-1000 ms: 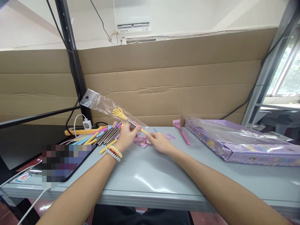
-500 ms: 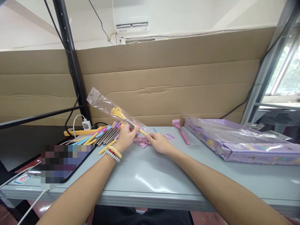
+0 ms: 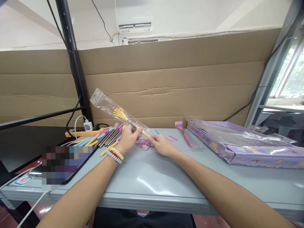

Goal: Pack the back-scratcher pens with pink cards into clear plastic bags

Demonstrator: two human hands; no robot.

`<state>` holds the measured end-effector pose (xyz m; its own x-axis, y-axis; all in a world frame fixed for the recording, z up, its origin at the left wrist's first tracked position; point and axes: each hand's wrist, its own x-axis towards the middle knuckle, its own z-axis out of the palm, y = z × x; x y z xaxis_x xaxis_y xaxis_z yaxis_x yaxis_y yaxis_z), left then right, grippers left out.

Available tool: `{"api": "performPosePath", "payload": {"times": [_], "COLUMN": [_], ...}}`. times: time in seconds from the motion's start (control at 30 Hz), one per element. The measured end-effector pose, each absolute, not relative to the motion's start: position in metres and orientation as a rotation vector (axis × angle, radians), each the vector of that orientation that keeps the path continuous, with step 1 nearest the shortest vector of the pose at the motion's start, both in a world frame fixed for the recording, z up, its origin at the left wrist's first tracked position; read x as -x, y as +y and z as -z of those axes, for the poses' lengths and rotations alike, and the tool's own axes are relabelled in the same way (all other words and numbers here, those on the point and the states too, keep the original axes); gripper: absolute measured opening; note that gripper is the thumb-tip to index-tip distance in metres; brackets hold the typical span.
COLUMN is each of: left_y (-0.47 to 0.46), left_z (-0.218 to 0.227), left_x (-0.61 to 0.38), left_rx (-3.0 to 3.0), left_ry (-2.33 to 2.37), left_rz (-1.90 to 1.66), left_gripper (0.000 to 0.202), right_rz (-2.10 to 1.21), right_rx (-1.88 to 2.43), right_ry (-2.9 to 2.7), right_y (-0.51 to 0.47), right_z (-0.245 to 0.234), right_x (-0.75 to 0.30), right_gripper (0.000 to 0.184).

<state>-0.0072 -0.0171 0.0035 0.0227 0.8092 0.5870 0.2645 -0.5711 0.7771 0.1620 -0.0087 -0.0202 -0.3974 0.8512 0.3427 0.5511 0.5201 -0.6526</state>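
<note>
Both my hands are on the same thing right now, a yellow back scratcher (image 3: 123,117) held up over the middle of the tabletop (image 3: 166,183). My left hand (image 3: 128,137) is wrapped around the silver shaft, and my right hand (image 3: 160,144) has the yellow handle end pinched between thumb and fingers, so they're close together but not actually touching. The whole thing slants, yellow fingers up and to the left. There's a clear plastic bag (image 3: 106,104) running along the same slant, sticking out well past the scratcher's head; honestly can't tell from here if the scratcher is properly inside it or just lined up against it. I've got some bracelets (image 3: 115,155) on my left wrist, and just beside that is a messy pile of scratchers (image 3: 108,139) in yellow, blue, pink and purple. Nearer to me on that side is a dark-edged device (image 3: 80,158) with its screen pixelated. A few pink printed cards (image 3: 144,144) lie between and behind my hands. Off to the right there's a pink scratcher (image 3: 187,139) with a pink card at its far end, and then a shallow purple box (image 3: 266,156) with clear plastic (image 3: 242,134) heaped over it.
</note>
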Motion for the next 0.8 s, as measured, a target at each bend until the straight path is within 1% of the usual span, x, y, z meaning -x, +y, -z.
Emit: {"api": "performPosePath", "payload": {"times": [0.4,0.63,0.8], "left_y": [-0.014,-0.016,-0.014], "left_z": [0.0,-0.001,0.0], "left_x": [0.008,0.008,0.008], "left_rx": [-1.853,-1.846,-1.801], "left_ry": [1.119,1.122,1.065], "left_rz": [-1.523,-1.507,-1.505], "left_gripper": [0.034,0.035,0.033], "right_rz": [-0.643,-0.618,-0.686], "right_rx": [1.136,1.045,1.023], "right_ry": [-2.093,-2.133,-2.106], "right_y": [-0.013,-0.017,-0.02], "right_z": [0.017,0.015,0.014], "right_x": [-0.161,-0.161,-0.16], "right_gripper": [0.035,0.033,0.031]}}
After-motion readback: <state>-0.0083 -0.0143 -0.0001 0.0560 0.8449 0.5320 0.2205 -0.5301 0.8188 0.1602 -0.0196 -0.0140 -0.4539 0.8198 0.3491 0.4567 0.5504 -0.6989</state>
